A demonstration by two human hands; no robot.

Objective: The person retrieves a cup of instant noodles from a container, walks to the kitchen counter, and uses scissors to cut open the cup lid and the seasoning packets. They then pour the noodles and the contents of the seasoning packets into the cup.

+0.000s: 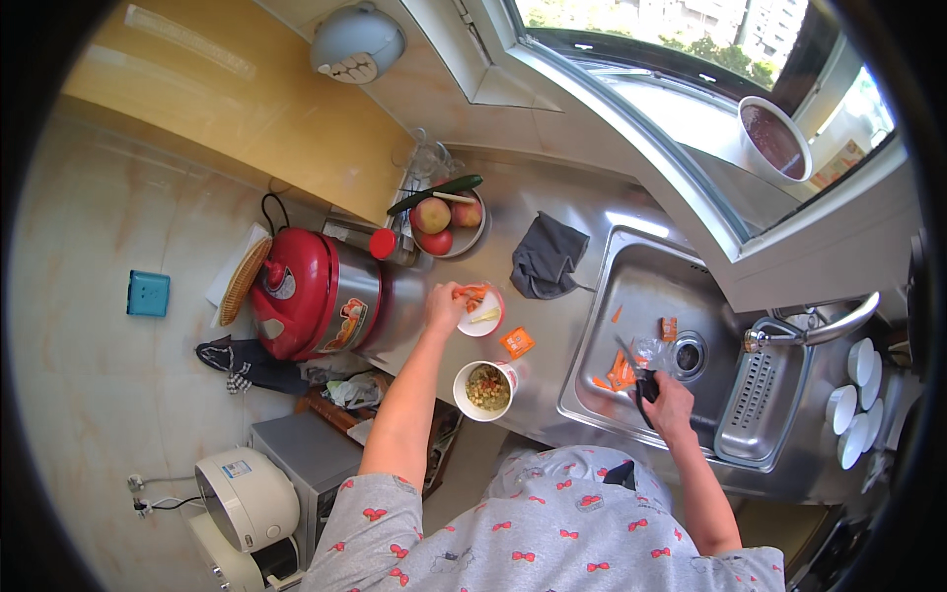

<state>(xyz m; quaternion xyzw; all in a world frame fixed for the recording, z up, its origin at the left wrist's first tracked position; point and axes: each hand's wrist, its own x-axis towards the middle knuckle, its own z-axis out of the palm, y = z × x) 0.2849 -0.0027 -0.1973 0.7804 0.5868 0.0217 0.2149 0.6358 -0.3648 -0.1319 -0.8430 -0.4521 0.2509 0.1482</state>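
My left hand [444, 309] has its fingertips on a crumpled orange packet [472, 294], over a small white round lid or dish [469, 325] with a pale yellow strip on it. My right hand [670, 408] grips black-handled scissors [646, 389], blades angled over the steel sink [592, 348]. Below the blades lie torn orange wrapper pieces [620, 372] and clear plastic film [654, 354]. Between my arms, near the counter's front edge, stands an open paper cup [462, 403] filled with dry-looking bits. An orange sachet [517, 342] lies flat just beyond it.
A dark grey cloth [549, 255] lies left of the sink. Behind my left hand is a bowl [473, 240] of fruit with a cucumber [436, 194] across it. A red-lidded cooker [318, 292] stands at left. Right of the basin are the faucet [814, 329], a drainer basket [755, 399] and several white bowls [852, 414].
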